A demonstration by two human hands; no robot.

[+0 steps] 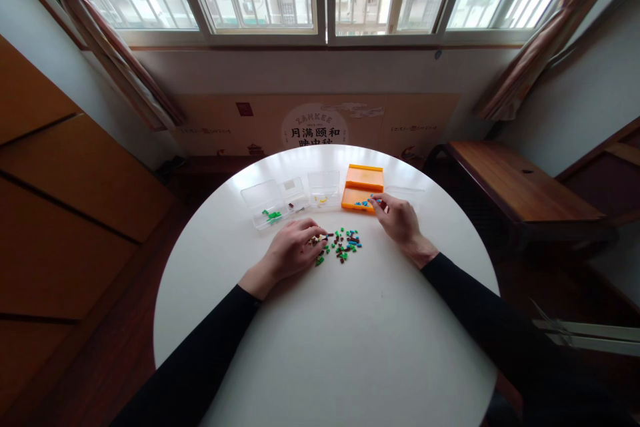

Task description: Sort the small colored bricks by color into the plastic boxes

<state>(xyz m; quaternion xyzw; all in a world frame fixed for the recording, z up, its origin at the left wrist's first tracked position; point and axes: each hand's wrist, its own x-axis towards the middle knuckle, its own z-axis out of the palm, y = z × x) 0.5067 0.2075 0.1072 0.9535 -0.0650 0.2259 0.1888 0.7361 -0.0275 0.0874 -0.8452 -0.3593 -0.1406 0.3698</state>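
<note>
Lying scattered mid-table, small coloured pieces (343,245) on round white table (350,347). Left hand (293,250) curled loosely over pile's left edge, fingertips pinching among pieces. Right hand (397,217) pinching blue piece at orange box (363,190). Clear boxes (290,199) just behind.

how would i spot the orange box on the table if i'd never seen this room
Start at the round white table under the window and look along its far edge for a row of small boxes. The orange box sits right of the middle, with the right hand reaching its front edge. It is the only opaque, coloured one; the clear boxes beside it are see-through.
</note>
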